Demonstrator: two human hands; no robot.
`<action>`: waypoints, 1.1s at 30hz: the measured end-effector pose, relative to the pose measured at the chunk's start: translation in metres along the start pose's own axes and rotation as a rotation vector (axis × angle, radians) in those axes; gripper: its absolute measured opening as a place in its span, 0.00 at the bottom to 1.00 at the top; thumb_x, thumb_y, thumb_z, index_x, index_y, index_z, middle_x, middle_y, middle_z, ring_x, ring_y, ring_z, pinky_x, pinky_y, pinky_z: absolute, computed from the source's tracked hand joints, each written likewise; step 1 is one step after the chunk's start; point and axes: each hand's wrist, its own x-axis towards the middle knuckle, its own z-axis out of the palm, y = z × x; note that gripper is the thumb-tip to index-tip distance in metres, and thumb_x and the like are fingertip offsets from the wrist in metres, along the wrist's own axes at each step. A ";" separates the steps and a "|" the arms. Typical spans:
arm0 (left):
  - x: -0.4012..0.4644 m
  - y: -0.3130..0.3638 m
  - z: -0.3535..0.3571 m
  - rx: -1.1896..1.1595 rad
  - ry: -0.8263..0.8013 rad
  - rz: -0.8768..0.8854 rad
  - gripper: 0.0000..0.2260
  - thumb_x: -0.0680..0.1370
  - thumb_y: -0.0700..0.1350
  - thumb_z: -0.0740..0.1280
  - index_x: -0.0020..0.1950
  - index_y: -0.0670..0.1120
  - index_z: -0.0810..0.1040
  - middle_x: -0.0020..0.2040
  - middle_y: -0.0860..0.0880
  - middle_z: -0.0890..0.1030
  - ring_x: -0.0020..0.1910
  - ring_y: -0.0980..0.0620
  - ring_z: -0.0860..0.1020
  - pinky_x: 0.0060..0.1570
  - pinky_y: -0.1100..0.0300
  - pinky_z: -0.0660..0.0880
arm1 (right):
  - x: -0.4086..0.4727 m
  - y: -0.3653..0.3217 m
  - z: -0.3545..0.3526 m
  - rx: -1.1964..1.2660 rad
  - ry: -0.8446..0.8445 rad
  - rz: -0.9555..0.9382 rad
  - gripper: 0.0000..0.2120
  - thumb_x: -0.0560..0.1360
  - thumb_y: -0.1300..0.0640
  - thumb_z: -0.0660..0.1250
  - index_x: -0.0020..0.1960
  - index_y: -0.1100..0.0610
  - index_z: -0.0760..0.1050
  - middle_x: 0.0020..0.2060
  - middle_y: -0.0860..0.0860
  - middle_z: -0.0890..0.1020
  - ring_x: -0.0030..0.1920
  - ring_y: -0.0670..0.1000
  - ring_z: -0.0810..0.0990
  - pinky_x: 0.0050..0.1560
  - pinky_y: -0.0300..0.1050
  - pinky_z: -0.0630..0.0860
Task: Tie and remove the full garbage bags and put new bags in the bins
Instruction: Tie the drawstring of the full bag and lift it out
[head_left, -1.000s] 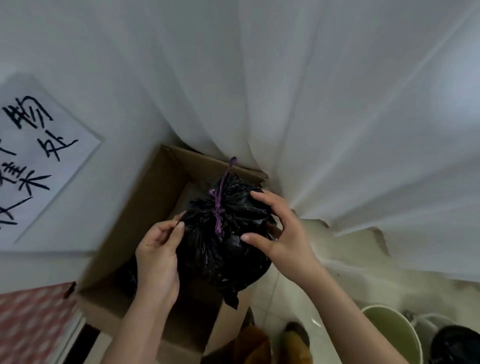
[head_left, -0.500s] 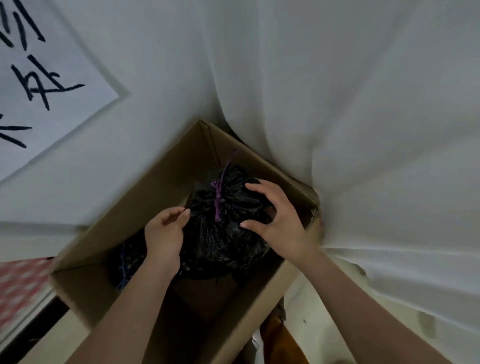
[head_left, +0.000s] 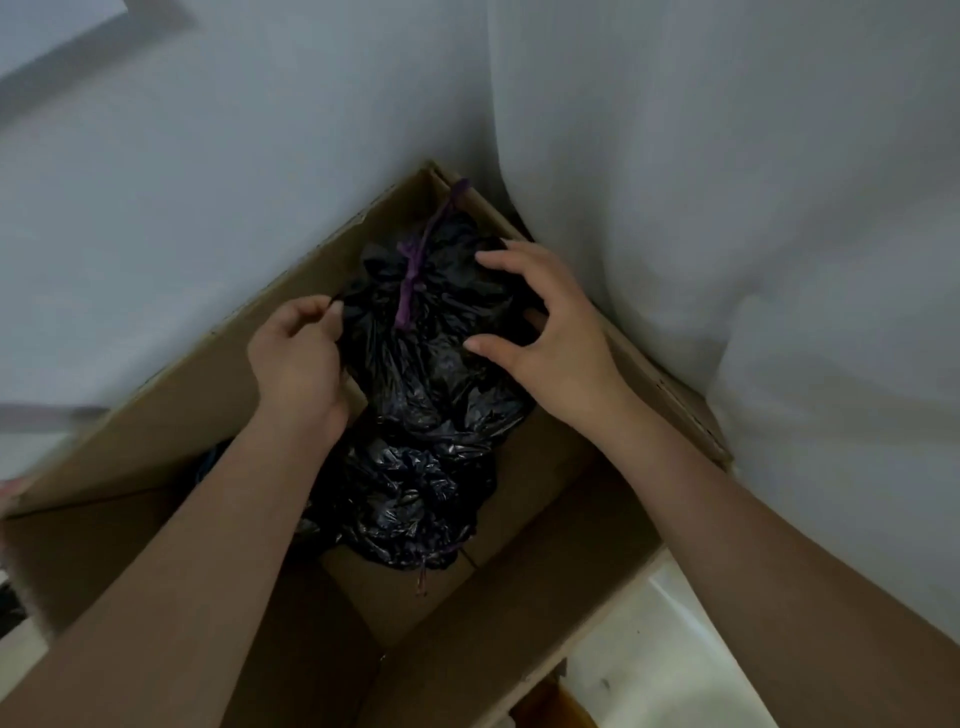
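A full black garbage bag, tied at the top with a purple drawstring, sits inside an open cardboard box. It rests on another tied black bag lower in the box. My left hand is on the bag's left side, its fingertips pinching the plastic. My right hand lies on the bag's right side with fingers spread and lightly curved on it.
The box stands in a corner, against a white wall on the left and a white curtain on the right. Pale floor tile shows at the lower right beside the box.
The tied bag has gone down from above the box rim into the box. Both hands went down with it, and the view tilted downward.
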 end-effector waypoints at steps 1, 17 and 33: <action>0.002 0.001 -0.002 -0.013 0.008 0.037 0.10 0.79 0.36 0.65 0.39 0.47 0.76 0.35 0.52 0.79 0.32 0.57 0.77 0.33 0.66 0.75 | 0.003 0.001 0.004 0.003 0.006 -0.021 0.28 0.69 0.55 0.77 0.66 0.44 0.72 0.66 0.40 0.67 0.69 0.37 0.64 0.70 0.31 0.58; 0.053 -0.057 0.004 0.244 0.124 -0.058 0.07 0.76 0.38 0.70 0.41 0.47 0.78 0.38 0.50 0.78 0.37 0.54 0.75 0.50 0.56 0.76 | 0.011 0.060 0.050 -0.186 -0.124 0.116 0.25 0.70 0.63 0.75 0.63 0.50 0.72 0.70 0.47 0.66 0.71 0.52 0.63 0.70 0.45 0.62; -0.009 -0.047 -0.028 1.225 -0.313 0.642 0.41 0.75 0.59 0.68 0.79 0.56 0.46 0.79 0.44 0.47 0.76 0.38 0.49 0.73 0.39 0.49 | -0.062 0.026 0.032 -0.505 -0.056 0.160 0.49 0.70 0.51 0.76 0.78 0.41 0.45 0.79 0.48 0.49 0.77 0.57 0.49 0.76 0.61 0.55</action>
